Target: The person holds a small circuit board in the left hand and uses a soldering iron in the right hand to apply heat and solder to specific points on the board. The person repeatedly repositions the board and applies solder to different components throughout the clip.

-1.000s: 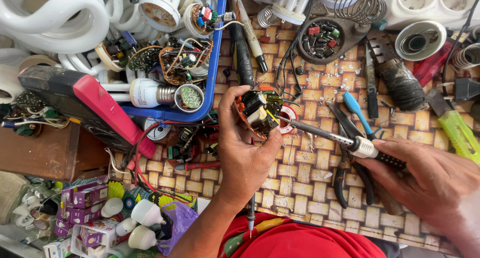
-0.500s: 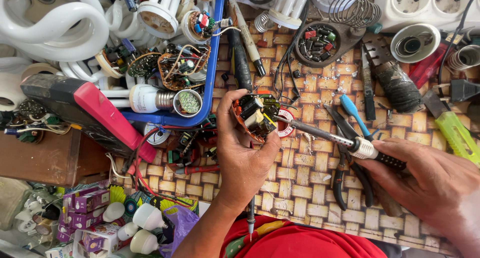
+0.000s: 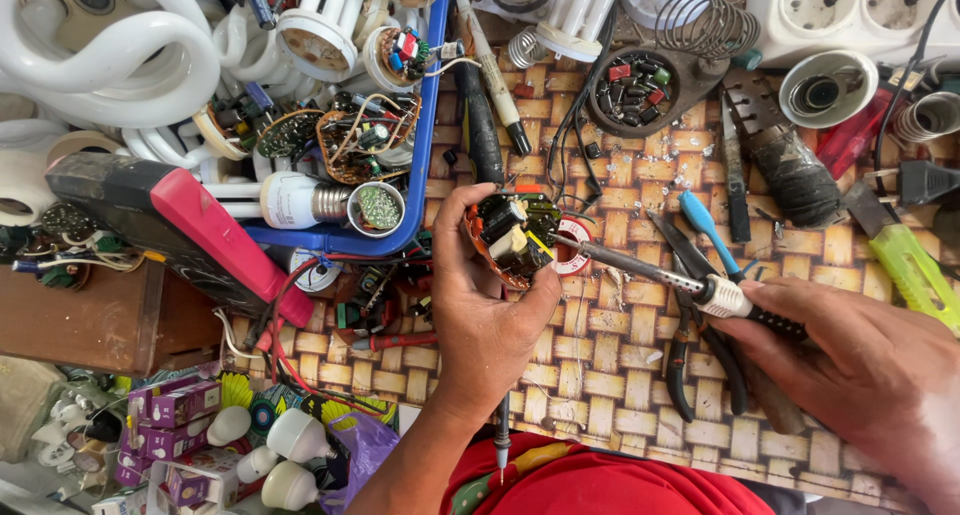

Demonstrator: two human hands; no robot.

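My left hand (image 3: 487,305) grips a small round circuit board (image 3: 512,237) studded with capacitors and a coil, holding it up over the woven mat (image 3: 610,365). My right hand (image 3: 865,370) holds a soldering iron (image 3: 690,283) by its black and white handle. The iron's metal tip touches the right edge of the board. A small solder reel (image 3: 575,247) lies on the mat just behind the tip.
A blue tray (image 3: 425,165) with lamp bases and boards sits at the left, beside white spiral lamp tubes (image 3: 110,65) and a red and black meter (image 3: 170,230). Blue-handled pliers (image 3: 705,240), black pliers (image 3: 690,360), a dish of small parts (image 3: 640,90), a green knife (image 3: 920,270) and white bulbs (image 3: 290,445) surround the hands.
The view has shifted slightly; both hands keep their grips, and the iron's tip stays at the board's right edge.
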